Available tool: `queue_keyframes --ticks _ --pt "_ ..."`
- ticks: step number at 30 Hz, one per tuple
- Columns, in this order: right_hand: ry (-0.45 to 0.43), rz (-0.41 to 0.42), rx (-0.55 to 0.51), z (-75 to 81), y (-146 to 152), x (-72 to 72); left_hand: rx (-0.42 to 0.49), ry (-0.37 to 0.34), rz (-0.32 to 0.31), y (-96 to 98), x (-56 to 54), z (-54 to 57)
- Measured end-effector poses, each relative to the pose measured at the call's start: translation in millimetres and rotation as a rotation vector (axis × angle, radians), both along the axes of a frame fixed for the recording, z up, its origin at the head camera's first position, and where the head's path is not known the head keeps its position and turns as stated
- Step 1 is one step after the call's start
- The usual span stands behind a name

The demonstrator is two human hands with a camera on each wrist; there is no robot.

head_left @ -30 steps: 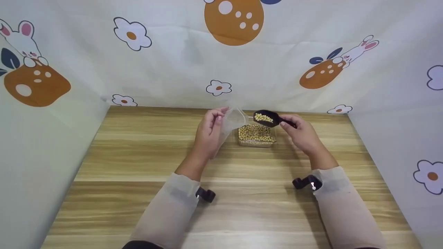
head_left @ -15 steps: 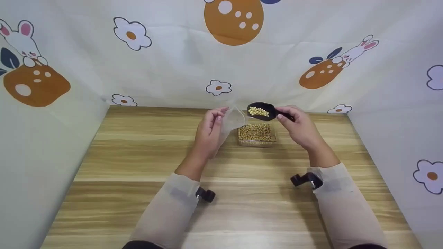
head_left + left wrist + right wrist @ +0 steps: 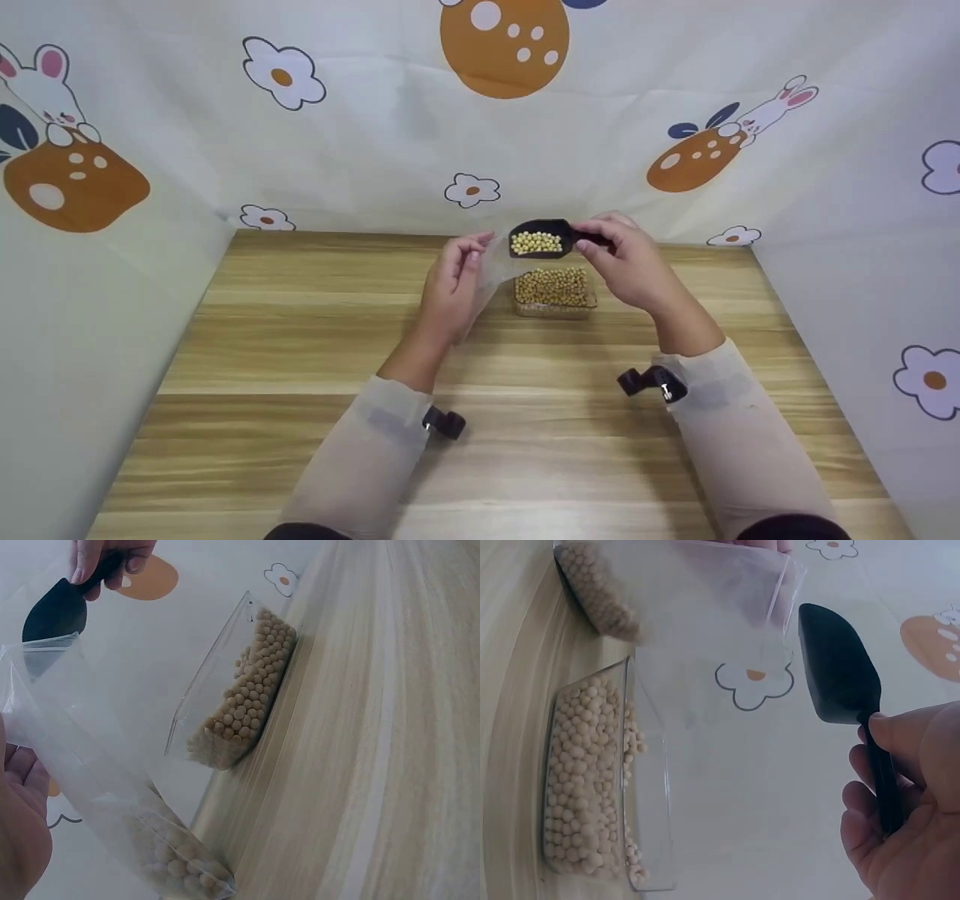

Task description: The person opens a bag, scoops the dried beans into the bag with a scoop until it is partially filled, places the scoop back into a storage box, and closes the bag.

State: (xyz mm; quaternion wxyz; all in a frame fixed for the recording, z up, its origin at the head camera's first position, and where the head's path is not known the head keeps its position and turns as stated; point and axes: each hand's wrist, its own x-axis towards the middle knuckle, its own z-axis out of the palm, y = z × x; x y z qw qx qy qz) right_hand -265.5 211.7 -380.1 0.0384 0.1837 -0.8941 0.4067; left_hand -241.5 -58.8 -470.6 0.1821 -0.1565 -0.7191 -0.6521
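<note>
My right hand [image 3: 626, 259] grips the handle of a black scoop [image 3: 840, 667], which carries a small heap of soybeans [image 3: 535, 242]. The scoop's front end is at the mouth of a clear plastic bag [image 3: 94, 757]. My left hand [image 3: 451, 285] holds that bag upright near its top, thumb against the near side. Beans lie at the bag's bottom, seen in both wrist views. Below the scoop, a clear rectangular container [image 3: 556, 310] of soybeans stands on the table. How far the scoop's tip reaches inside the bag is hard to tell.
The wood-grain table [image 3: 300, 442] carries the container near its back edge. A patterned cloth [image 3: 375, 142] with oranges, rabbits and flowers rises behind and at both sides. A black wrist camera [image 3: 652, 382] sits on each sleeve.
My right hand has moved left and slightly up, bringing the bean-laden scoop from above the container to the bag's mouth. The left hand and bag have stayed almost still.
</note>
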Motion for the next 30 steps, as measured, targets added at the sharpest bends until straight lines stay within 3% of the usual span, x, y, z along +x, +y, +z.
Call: queue_keyframes --ticks 14,30 --pt "0.074 0.084 0.147 17.5 -19 3.7 0.015 0.036 0.004 1.0 -1.0 -1.6" --pt "0.153 0.090 0.255 30.1 -26 3.1 -0.005 0.010 0.021 1.8 0.0 -0.4"
